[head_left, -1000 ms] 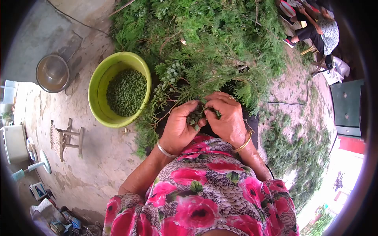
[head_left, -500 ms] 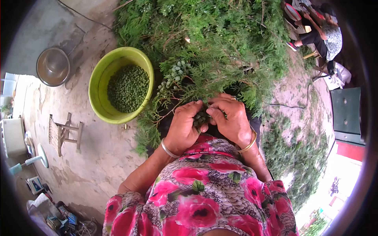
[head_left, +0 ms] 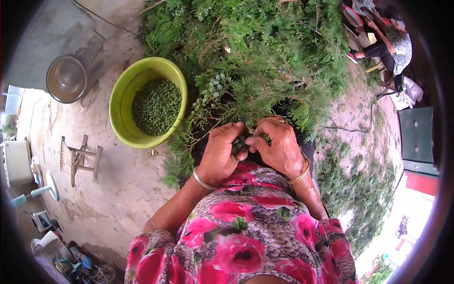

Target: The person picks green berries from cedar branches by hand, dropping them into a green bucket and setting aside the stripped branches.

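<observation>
"Where were the green cones (head_left: 239,143)?"

"Cupped in the left hand (head_left: 218,155), fingers curled round them."

"And the right hand (head_left: 279,146)?"

"Just beside, fingers bent together; on what, I couldn't tell."

"Edges?"

"Branches (head_left: 255,71) crowded the far side; left, ground (head_left: 105,143) separated the tub (head_left: 118,106) from the stool (head_left: 78,160)."
</observation>
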A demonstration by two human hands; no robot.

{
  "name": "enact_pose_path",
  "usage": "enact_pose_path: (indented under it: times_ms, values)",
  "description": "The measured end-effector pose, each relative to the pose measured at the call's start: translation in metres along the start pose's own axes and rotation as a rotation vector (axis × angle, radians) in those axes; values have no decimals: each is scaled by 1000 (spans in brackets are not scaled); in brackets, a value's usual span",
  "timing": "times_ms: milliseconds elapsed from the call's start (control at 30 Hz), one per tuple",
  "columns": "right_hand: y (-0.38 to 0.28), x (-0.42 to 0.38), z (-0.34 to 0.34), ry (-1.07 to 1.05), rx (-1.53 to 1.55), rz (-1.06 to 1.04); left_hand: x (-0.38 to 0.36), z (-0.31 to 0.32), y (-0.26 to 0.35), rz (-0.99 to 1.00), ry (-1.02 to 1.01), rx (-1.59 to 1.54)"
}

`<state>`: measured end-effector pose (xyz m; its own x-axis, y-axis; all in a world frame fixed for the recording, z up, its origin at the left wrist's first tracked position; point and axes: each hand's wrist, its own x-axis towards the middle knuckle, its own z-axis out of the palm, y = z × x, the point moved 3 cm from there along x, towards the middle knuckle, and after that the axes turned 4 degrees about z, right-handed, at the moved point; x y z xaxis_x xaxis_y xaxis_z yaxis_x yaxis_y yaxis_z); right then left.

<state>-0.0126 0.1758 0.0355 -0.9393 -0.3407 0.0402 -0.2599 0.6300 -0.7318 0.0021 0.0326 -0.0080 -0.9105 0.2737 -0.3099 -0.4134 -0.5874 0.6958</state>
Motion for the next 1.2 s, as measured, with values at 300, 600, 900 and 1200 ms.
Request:
enact_pose_path:
  times_ms: [300, 600, 900, 1200]
  values:
    - [9, -3, 10, 114, -12, -30, -3, 7, 7, -116, 63, -24]
    - [10, 1, -7, 149, 228, 34, -12, -47, 85, 300, 123, 158]
    - [-12, 3, -13, 202, 78, -132, 3, -120, 169, 881, 778, 1787]
    - [-19, 6, 1, 14, 320, 136, -11, -2, 38, 752, -133, 1161]
